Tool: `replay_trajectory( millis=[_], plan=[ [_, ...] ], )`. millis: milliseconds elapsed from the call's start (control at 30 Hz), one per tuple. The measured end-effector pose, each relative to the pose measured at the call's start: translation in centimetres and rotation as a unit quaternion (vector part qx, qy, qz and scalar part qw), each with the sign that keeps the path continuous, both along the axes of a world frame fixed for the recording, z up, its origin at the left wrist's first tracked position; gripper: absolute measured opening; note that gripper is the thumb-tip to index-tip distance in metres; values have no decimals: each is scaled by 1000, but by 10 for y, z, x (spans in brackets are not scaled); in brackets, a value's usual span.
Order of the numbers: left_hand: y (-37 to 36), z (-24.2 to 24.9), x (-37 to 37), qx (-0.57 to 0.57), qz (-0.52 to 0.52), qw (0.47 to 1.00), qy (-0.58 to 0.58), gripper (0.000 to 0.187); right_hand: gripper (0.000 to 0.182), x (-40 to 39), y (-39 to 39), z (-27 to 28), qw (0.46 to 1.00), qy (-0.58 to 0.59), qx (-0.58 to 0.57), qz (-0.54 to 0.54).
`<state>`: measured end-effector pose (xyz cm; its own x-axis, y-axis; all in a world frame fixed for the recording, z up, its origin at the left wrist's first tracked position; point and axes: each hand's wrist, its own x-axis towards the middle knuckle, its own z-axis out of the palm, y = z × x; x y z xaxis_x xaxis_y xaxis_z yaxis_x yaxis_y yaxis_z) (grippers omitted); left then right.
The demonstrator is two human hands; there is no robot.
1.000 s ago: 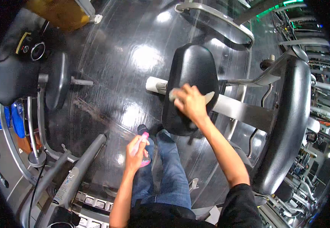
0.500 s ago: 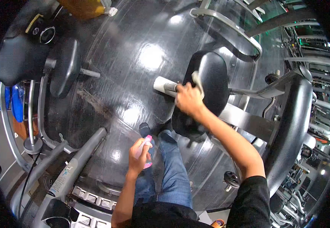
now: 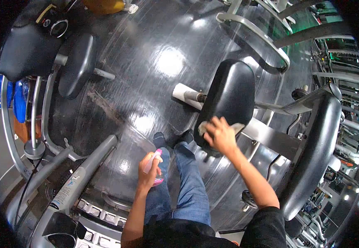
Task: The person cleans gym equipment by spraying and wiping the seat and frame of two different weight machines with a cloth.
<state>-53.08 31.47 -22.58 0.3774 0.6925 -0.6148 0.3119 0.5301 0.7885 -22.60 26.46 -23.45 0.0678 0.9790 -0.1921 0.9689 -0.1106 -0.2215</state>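
My left hand (image 3: 148, 170) is wrapped round a spray bottle (image 3: 158, 180) with a pink top and pink liquid, held low over my leg. My right hand (image 3: 222, 136) presses a pale cloth (image 3: 237, 127) against the near end of a black padded seat (image 3: 234, 89). Parts of the cloth stick out on both sides of my fingers, and the rest is hidden beneath them. To the right of this seat stands a long black backrest pad (image 3: 318, 144), joined to it by a grey metal frame (image 3: 274, 136).
Another padded machine seat (image 3: 78, 66) stands at the left, with blue items (image 3: 21, 101) behind it. A thick grey frame tube (image 3: 80, 177) rises at the lower left. More metal frames (image 3: 258, 35) are at the upper right, over a shiny black floor (image 3: 146, 91).
My right hand has moved with the cloth from the seat's left edge down to its near end. My left hand still holds the spray bottle in nearly the same place. The view has shifted slightly.
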Motion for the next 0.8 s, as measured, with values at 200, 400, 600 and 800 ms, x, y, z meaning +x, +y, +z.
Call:
replay_trajectory(
  millis=[200,400,600,800],
  plan=[
    [-2,-6,8,-16,-23,1000,9,26,25,23,-22,-3,992,10,82,-93],
    [-3,-10,29,-2,-42,999,7,26,30,10,-23,-11,952,59,159,-255],
    [14,-5,75,-38,-91,995,-31,33,32,-5,-77,-17,958,77,131,-242],
    [19,-9,142,31,-167,985,-27,45,25,34,-53,-23,886,67,211,-406]
  ],
)
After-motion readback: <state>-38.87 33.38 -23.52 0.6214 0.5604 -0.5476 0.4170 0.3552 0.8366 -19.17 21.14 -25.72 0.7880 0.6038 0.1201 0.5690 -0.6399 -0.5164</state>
